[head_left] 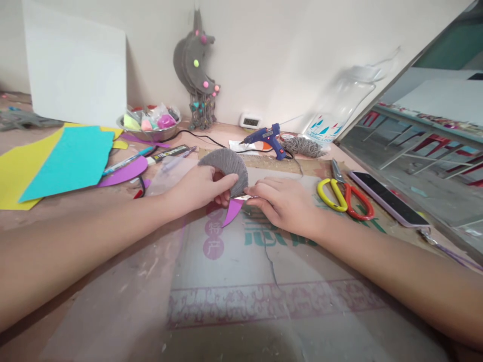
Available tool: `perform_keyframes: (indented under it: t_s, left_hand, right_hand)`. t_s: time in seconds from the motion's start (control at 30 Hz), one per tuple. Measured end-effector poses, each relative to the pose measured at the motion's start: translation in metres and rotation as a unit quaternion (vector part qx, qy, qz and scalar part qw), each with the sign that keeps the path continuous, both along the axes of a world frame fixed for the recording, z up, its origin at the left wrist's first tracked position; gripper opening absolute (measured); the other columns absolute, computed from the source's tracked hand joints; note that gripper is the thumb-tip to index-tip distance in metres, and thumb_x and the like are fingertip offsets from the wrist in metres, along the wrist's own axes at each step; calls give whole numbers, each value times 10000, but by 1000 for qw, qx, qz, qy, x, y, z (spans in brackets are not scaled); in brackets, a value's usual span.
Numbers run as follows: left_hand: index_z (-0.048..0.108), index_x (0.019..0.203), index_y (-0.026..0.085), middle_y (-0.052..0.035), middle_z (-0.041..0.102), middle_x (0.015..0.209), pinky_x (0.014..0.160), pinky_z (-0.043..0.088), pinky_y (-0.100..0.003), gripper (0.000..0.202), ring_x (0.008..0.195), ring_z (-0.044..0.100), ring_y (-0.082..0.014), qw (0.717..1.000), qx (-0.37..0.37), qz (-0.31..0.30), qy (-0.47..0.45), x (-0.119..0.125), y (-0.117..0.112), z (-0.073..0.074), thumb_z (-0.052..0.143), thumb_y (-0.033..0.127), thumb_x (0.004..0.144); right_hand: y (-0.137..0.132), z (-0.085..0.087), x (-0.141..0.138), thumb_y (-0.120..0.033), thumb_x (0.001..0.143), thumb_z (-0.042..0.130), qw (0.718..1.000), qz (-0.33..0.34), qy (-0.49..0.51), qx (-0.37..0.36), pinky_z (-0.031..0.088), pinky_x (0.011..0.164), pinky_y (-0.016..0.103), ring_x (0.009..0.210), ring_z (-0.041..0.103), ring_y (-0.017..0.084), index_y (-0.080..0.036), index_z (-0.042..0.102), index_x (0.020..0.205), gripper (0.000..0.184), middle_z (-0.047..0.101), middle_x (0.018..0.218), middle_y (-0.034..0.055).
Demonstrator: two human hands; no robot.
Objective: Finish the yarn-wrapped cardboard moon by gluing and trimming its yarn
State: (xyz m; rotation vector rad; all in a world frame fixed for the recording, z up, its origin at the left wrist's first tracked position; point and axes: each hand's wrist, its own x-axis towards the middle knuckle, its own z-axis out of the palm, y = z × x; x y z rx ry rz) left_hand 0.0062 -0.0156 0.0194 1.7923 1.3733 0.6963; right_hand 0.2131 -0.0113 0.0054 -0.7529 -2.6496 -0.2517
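My left hand [202,187] is closed on a crescent shape wound with grey yarn [226,163], its bare purple tip [231,211] pointing down over the cardboard sheet [271,261]. My right hand [285,201] pinches at the crescent's lower edge, fingers pressed together where the grey winding ends; a thin strand seems to lie between them, too small to be sure.
Yellow-and-red scissors [345,197] and a phone [388,198] lie to the right. A blue glue gun [268,138], a ball of grey yarn [302,147] and a plastic jug [339,113] stand behind. Felt sheets [64,161], pens [166,155], a bowl of bits [149,125] lie left. A finished moon hanging [196,70] leans on the wall.
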Motion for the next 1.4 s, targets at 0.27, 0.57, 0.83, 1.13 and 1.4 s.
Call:
perform_keyframes:
  t_s: [0.27,0.57,0.83,1.13,1.4]
  left_hand:
    - [588,524,166,-23,648,535,496,451,-184,399,504,599,-115,1000,-6,7,0,0,-1,1,443,430,785]
    - [593,514,171,-29,651,538,515,459,-195,407,504,595,-119,1000,-3,6,-5,-1,-1,2,439,435,784]
    - [594,525,167,-29,647,538,515,460,-197,397,497,590,-115,1000,-10,5,-9,-1,-1,1,456,439,780]
    - [596,528,168,-30,653,545,506,454,-196,399,501,593,-119,1000,-11,11,-3,0,-2,2,451,440,781]
    - [598,533,173,-30,658,555,515,457,-197,396,518,604,-124,1000,-6,9,0,-1,-2,2,440,438,782]
  right_hand:
    - [-1,2,3,-325,895,436,998,-8,48,-42,389,625,271,724,557,158,-170,549,995,217,630,840,58]
    - [0,2,1,-320,907,411,1000,-4,9,-24,367,614,275,724,543,162,-162,561,977,229,631,823,55]
    - [-1,1,0,-310,906,423,1000,5,11,-5,363,613,264,722,542,155,-159,556,970,211,631,809,45]
    - [-1,1,-1,-295,912,419,1000,5,2,5,356,600,259,718,547,149,-159,566,963,207,633,808,45]
    - [0,3,3,-327,896,436,999,-18,36,-26,393,626,270,722,562,157,-156,555,987,227,633,828,55]
